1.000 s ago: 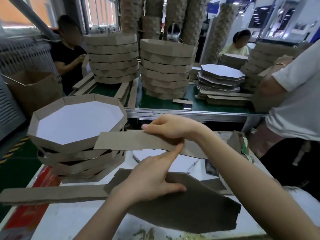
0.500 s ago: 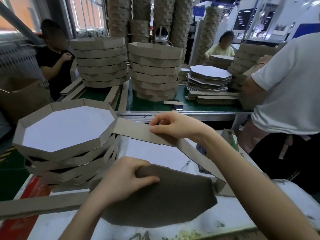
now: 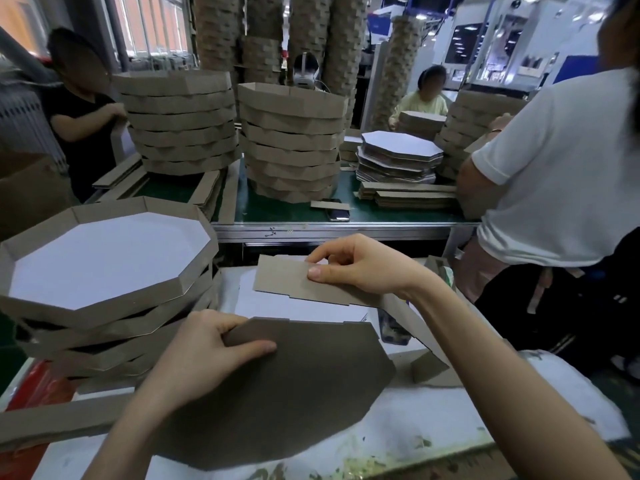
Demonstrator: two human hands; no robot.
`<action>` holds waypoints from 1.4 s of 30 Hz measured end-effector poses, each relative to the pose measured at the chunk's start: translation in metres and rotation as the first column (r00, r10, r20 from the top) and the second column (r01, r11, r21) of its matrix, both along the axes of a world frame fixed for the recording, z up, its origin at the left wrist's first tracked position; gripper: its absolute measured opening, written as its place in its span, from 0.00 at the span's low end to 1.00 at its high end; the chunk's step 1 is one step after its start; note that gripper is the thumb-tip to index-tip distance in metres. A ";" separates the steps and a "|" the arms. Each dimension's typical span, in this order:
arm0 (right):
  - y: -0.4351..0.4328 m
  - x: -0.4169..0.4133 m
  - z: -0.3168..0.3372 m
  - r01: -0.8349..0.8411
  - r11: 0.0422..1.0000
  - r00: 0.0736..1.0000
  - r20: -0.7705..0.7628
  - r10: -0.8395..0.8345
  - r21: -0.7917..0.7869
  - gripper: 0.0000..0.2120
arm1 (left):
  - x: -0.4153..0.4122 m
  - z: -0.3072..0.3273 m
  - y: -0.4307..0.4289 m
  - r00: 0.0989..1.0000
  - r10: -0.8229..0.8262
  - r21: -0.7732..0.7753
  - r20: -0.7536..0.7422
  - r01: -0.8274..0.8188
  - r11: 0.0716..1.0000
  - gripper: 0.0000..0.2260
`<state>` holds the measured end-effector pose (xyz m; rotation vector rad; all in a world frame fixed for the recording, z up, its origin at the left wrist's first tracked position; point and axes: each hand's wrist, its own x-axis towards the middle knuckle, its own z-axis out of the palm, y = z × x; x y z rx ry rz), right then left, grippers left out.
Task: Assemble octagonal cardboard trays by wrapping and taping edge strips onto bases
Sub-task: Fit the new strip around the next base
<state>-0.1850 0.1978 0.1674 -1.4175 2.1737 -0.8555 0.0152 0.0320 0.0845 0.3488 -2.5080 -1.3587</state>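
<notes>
Base [image 3: 294,393]: flat octagonal board, matte grey-brown face up, with small notches along its far edge. It lies over the white table [image 3: 450,417] directly in front of the person, far edge raised and tilted toward the camera.

Left hand [image 3: 207,355]: grips the base at its far left edge. The thumb lies flat on the top face and the fingers curl over the edge to the underside.

Strip [image 3: 287,282]: long, thin band of brown cardboard with a stepped lower edge. Its free end stands upright just beyond the base. The band runs right, passes behind the right wrist and bends down along the right side of the base.

Right hand [image 3: 360,268]: pinches the strip near its free end between thumb and index finger. The other fingers are curled behind the strip.

Tray stack [image 3: 104,258]: finished octagonal trays, white floors and brown angled walls, nested unevenly at the left of the table, just beside the base.

A loose strip [image 3: 52,420] lies flat at the near left. On the green bench [image 3: 294,206] beyond stand two taller tray piles, a pile of white-faced bases [image 3: 398,150] and bundled strips [image 3: 412,197].
</notes>
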 end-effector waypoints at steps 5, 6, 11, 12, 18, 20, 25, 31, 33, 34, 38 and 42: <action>-0.001 -0.003 -0.003 0.000 0.999 1.000 -0.019 0.001 0.035 0.03 | 0.001 0.003 0.002 1.000 0.003 -0.022 0.018 -0.002 1.000 0.03; -0.002 -0.003 -0.003 0.000 0.999 1.000 -0.014 0.000 0.041 0.04 | 0.001 0.003 0.002 1.000 0.000 -0.017 0.021 0.000 1.000 0.03; -0.002 -0.004 -0.002 0.016 0.998 1.000 0.017 -0.017 0.064 0.06 | -0.001 0.004 0.003 1.000 -0.006 0.009 0.030 0.006 1.000 0.01; -0.002 -0.003 -0.002 0.016 0.998 1.000 0.015 -0.017 0.068 0.06 | -0.002 0.005 0.003 0.999 -0.013 0.019 0.037 0.012 1.000 0.01; 0.001 -0.001 -0.006 0.026 0.998 0.998 0.049 -0.029 0.051 0.08 | -0.011 0.006 0.002 0.996 -0.036 -0.045 0.085 0.040 0.998 0.07; 0.002 -0.001 -0.007 0.040 0.998 0.997 0.060 -0.042 0.046 0.08 | -0.015 0.006 0.001 0.992 -0.040 -0.062 0.116 0.047 0.997 0.09; 0.003 -0.002 -0.008 0.092 0.994 0.993 0.063 -0.096 0.053 0.13 | -0.022 0.015 0.002 0.991 -0.030 -0.219 0.132 0.058 0.974 0.11; -0.006 0.005 -0.010 0.086 0.995 0.996 0.025 -0.087 0.060 0.21 | -0.024 0.016 0.008 0.994 -0.001 -0.109 0.110 0.014 0.994 0.06; -0.009 0.007 -0.011 0.063 0.996 0.997 0.031 -0.065 0.061 0.19 | -0.022 0.015 0.007 0.996 0.004 -0.073 0.093 0.003 0.997 0.07; -0.011 0.008 -0.011 0.049 0.997 0.998 0.031 -0.051 0.062 0.17 | -0.020 0.014 0.007 0.997 -0.001 -0.053 0.083 0.006 0.999 0.08; -0.016 0.009 -0.013 0.020 0.999 0.999 0.037 -0.021 0.039 0.17 | -0.006 0.012 0.004 0.999 -0.015 0.024 0.040 0.015 1.000 0.13; -0.016 0.010 -0.015 -0.046 0.999 0.994 0.102 0.043 0.028 0.11 | 0.009 0.004 -0.005 0.998 0.060 0.133 0.010 -0.060 0.989 0.13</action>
